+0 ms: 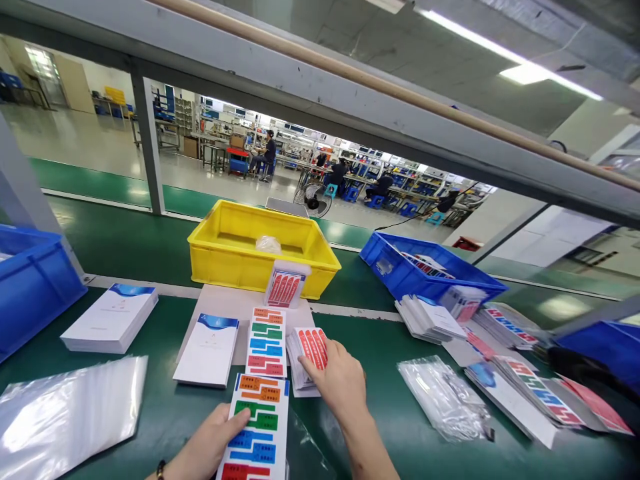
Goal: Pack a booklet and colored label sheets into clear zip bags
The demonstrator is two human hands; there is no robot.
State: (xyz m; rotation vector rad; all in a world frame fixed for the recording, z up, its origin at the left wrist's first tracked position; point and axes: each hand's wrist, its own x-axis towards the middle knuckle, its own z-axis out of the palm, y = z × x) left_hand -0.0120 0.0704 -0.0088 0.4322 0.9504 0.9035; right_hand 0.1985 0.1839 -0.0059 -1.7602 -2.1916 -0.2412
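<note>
My left hand (215, 433) is closed on a sticker sheet (257, 437) with orange, green, blue and red labels, its thumb flat on the green part. Just beyond lies a stack of similar coloured sticker sheets (267, 340). At the stack of red-and-white sticker sheets (311, 348), my right hand (340, 377) grips the right edge, thumb on top; the other fingers are partly hidden. Left of these stacks is a pile of white booklets (207, 350) with blue tops. A bagged red-and-white sheet pack (286, 285) leans upright against the yellow bin (225, 263).
A taller booklet stack (111, 317) and clear plastic bags (75, 413) lie at left, near a blue bin (35, 273). At right are another blue bin (390, 277), more plastic bags (445, 397) and loose sheets (540, 390). People sit at far benches behind a fan (313, 200).
</note>
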